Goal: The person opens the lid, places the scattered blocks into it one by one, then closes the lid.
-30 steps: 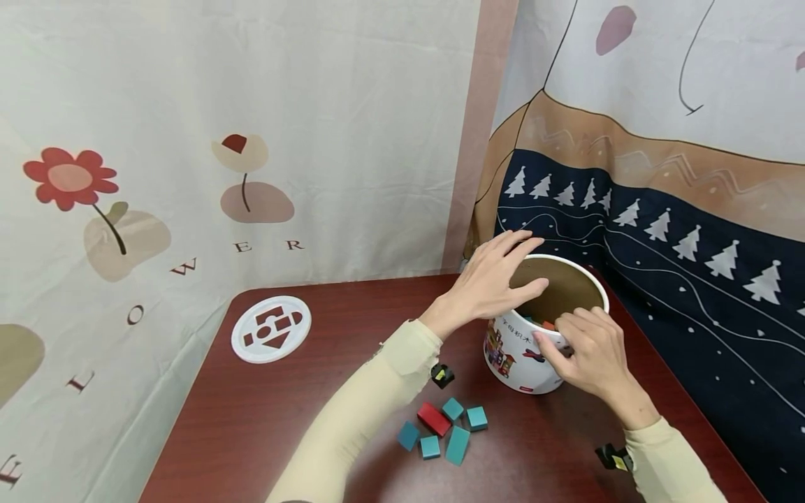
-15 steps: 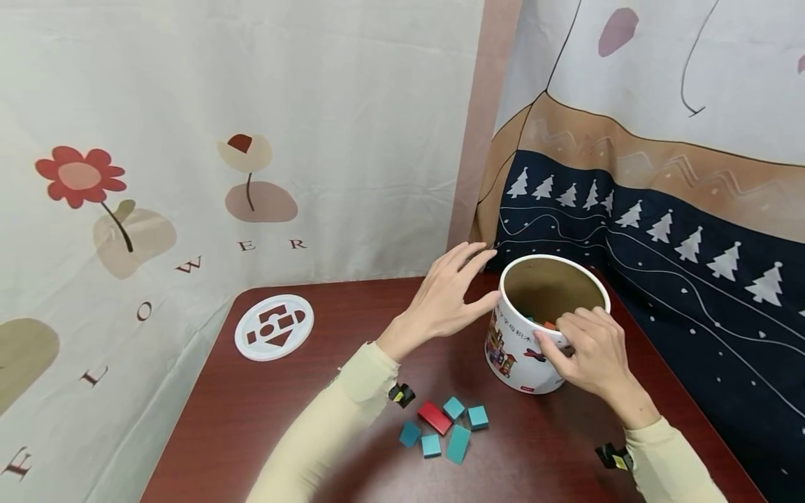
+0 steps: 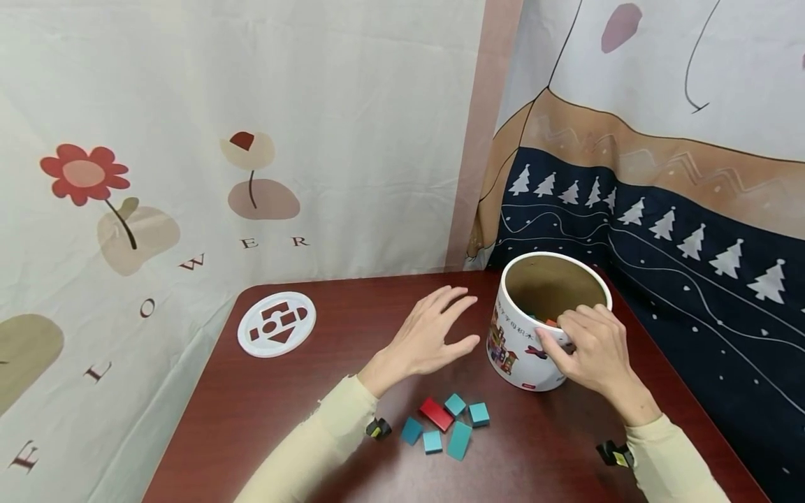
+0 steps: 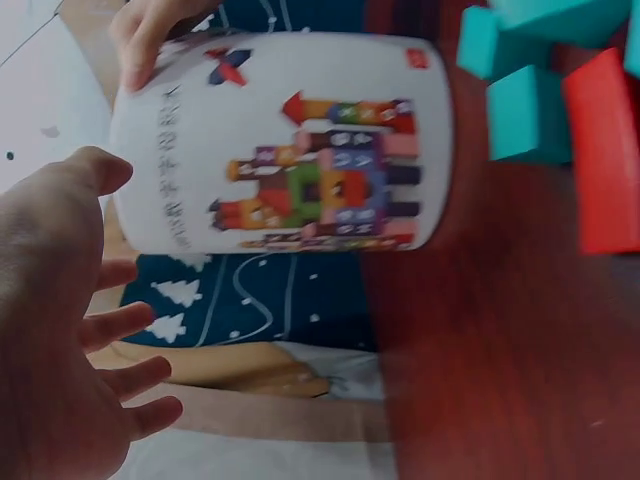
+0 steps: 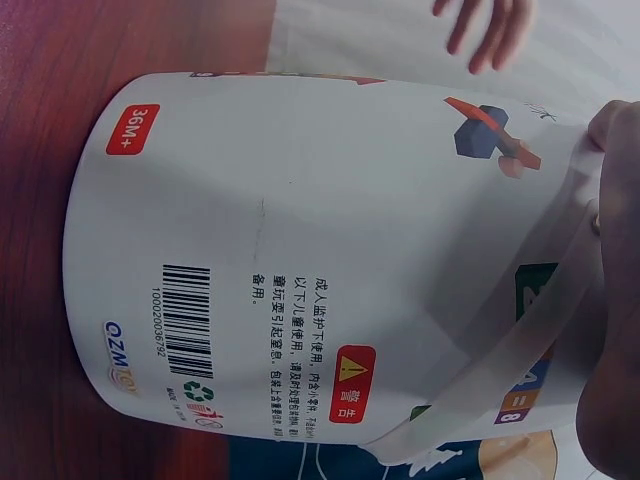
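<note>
Twelve o'clock is the far edge of the table (image 3: 352,307). I find the bucket (image 3: 525,353) standing upright at two o'clock. The right hand (image 3: 591,349) has its grip curled firmly over the rim at five o'clock, thumb outside. The left hand (image 3: 418,335) is off the bucket's nine o'clock side, its grip spread wide and holding nothing.

Principal risk, in my judgement: tipping. The hold is high and one-sided, so a hard pull towards five o'clock, unbraced by the left hand, could upset the bucket and spill its load. I make out only a few coloured blocks (image 3: 550,323) inside; the near rim hides the rest, so I cannot certify the quantity. The white handle (image 5: 480,388), beside the right hand, could snag fingers.

Obstructions: one red block (image 3: 437,414) and five teal blocks (image 3: 460,441) lie loose towards the bucket's seven o'clock, liable to foul any slide that way. The tree-print cloth (image 3: 666,293) hangs near the bucket's three o'clock, limiting a swing. A white disc (image 3: 259,307) with cut-out shapes lies well apart at ten o'clock.
</note>
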Action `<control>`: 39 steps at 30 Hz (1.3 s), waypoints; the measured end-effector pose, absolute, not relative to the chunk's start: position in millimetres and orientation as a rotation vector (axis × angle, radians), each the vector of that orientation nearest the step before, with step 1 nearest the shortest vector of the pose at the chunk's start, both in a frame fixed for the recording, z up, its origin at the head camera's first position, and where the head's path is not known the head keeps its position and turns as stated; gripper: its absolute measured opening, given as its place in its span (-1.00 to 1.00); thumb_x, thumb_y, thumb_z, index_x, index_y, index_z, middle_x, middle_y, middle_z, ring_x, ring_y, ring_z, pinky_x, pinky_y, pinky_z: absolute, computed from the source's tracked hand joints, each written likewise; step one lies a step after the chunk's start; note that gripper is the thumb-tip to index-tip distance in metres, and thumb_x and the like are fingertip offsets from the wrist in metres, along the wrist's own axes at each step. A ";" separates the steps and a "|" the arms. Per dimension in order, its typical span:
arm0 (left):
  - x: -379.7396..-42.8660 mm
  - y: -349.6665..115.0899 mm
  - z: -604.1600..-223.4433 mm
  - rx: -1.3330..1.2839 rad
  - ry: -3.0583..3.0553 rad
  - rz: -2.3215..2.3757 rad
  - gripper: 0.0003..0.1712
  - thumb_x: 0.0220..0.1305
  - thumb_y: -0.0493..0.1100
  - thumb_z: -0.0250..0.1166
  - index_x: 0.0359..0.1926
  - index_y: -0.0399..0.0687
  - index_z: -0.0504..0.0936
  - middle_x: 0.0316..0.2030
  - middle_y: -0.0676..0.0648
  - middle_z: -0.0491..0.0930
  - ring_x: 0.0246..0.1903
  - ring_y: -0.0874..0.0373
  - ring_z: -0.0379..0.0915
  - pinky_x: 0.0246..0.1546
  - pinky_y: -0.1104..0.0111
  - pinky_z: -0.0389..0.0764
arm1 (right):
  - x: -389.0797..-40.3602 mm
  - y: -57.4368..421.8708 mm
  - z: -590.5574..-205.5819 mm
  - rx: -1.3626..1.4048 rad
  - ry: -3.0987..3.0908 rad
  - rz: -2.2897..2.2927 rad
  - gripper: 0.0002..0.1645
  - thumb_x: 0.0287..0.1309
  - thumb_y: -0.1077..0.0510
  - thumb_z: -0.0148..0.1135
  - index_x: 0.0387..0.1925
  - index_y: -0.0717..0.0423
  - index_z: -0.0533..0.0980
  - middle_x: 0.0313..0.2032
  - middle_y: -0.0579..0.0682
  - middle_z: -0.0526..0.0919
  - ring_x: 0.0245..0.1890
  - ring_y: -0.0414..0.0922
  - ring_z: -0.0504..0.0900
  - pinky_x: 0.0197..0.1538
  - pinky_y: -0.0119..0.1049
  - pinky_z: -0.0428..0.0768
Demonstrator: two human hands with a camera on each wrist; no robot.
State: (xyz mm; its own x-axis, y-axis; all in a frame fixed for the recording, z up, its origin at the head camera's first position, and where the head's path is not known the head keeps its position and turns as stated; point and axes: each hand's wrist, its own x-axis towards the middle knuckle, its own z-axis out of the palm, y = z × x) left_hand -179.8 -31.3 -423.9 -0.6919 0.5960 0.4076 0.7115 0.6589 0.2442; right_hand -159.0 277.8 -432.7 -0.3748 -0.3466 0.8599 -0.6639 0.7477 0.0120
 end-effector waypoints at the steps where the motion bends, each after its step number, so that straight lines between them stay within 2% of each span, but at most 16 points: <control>1: -177.2 -31.2 -427.9 -1.056 -2.594 -0.553 -0.23 0.35 0.29 0.23 0.47 0.09 0.44 0.44 -0.04 0.32 0.47 0.00 0.03 0.40 -0.02 0.25 | -159.2 278.2 -433.1 0.764 -1.997 0.419 -0.41 0.25 -0.23 0.14 -0.75 0.03 0.41 -0.75 -0.10 0.35 -0.68 -0.10 0.27 -0.55 -0.17 0.15; 10: -151.4 -24.6 -457.6 -1.175 -2.673 -0.426 -0.22 0.36 0.35 0.19 0.46 0.10 0.46 0.40 -0.05 0.38 0.41 -0.06 0.15 0.33 -0.02 0.35 | -159.2 279.5 -435.1 0.751 -2.027 0.420 -0.43 0.23 -0.23 0.15 -0.74 0.02 0.41 -0.75 -0.09 0.37 -0.67 -0.10 0.28 -0.53 -0.17 0.17; 23: -125.1 -8.1 -490.9 -1.335 -2.727 -0.245 -0.23 0.28 0.44 0.22 0.36 0.16 0.57 0.25 0.03 0.51 0.25 0.13 0.35 0.19 0.21 0.52 | -159.2 280.2 -436.4 0.751 -2.031 0.418 -0.43 0.22 -0.23 0.16 -0.75 0.01 0.41 -0.76 -0.10 0.36 -0.67 -0.11 0.26 -0.53 -0.18 0.17; 28: -120.6 -4.7 -499.3 -1.371 -2.750 -0.180 -0.29 0.21 0.41 0.31 0.27 0.19 0.64 0.17 0.05 0.56 0.06 0.18 0.47 0.00 0.31 0.60 | -158.8 280.3 -436.6 0.747 -2.035 0.420 -0.44 0.22 -0.23 0.16 -0.74 0.01 0.41 -0.75 -0.10 0.36 -0.66 -0.12 0.27 -0.53 -0.18 0.16; 33: -118.5 -2.4 -503.3 -1.396 -2.782 -0.172 -0.41 0.13 0.32 0.40 0.14 0.22 0.72 -0.02 0.13 0.62 -0.17 0.26 0.51 -0.28 0.41 0.61 | -158.8 279.9 -436.4 0.750 -2.026 0.423 -0.44 0.21 -0.23 0.17 -0.75 0.02 0.41 -0.75 -0.10 0.35 -0.66 -0.12 0.27 -0.53 -0.18 0.16; 39: -117.8 -1.4 -505.4 -1.404 -2.812 -0.189 -0.47 0.10 0.21 0.45 0.10 0.20 0.73 -0.14 0.15 0.66 -0.24 0.30 0.56 -0.37 0.40 0.63 | -159.8 279.6 -435.7 0.753 -2.011 0.426 -0.44 0.20 -0.22 0.17 -0.75 0.02 0.40 -0.75 -0.11 0.34 -0.66 -0.12 0.26 -0.54 -0.18 0.16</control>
